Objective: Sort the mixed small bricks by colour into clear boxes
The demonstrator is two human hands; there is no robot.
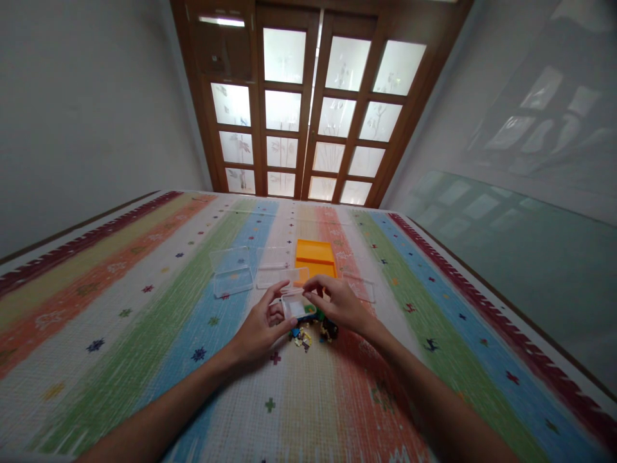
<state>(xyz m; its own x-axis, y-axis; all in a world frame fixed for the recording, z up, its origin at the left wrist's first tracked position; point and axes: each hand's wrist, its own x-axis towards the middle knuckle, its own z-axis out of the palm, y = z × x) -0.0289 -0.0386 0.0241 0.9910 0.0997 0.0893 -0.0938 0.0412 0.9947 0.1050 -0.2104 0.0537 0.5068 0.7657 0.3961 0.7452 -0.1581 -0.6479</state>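
Near the middle of the striped cloth, my left hand [265, 320] is closed around the left side of a small clear plastic box [295, 307]. My right hand [336, 301] is at the box's right side, its fingers bent together over the rim; what they pinch, if anything, is too small to make out. Some green and blue shows at the box's right end. Just below the box, a pile of small yellow, blue and dark pieces [302, 338] lies on the cloth. Darker pieces [329, 330] sit under my right hand, partly hidden by it.
An open orange case [314, 251] lies beyond my hands. To its left are open clear boxes [233, 281], and another clear tray [365, 288] is to the right. The striped tablecloth [202, 386] covers the table, with wooden glazed doors behind.
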